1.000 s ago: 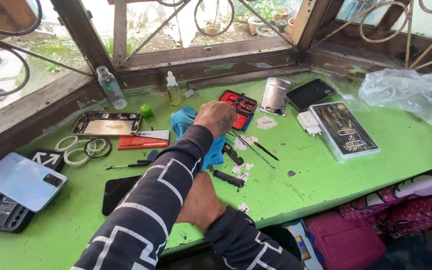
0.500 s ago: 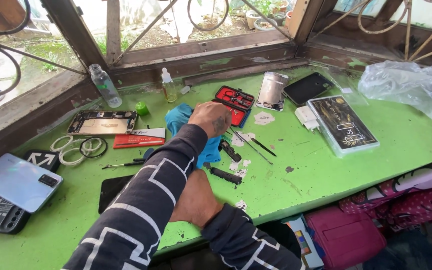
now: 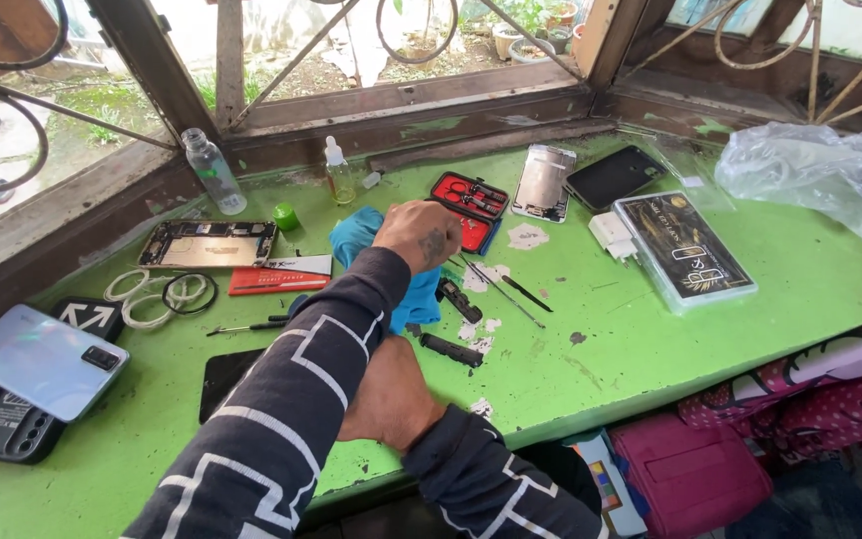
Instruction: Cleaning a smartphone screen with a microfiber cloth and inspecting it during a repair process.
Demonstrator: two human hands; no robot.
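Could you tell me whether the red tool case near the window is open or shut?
Open: the red tool case lies flat on the green table, its tools exposed inside.

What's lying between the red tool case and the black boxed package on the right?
In the head view, between the red tool case and black box: a silver phone back, a white charger.

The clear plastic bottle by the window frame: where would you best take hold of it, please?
Probably around the middle of the clear plastic bottle, from the table side: it stands upright, its body is round and bare, and the window frame blocks the far side.
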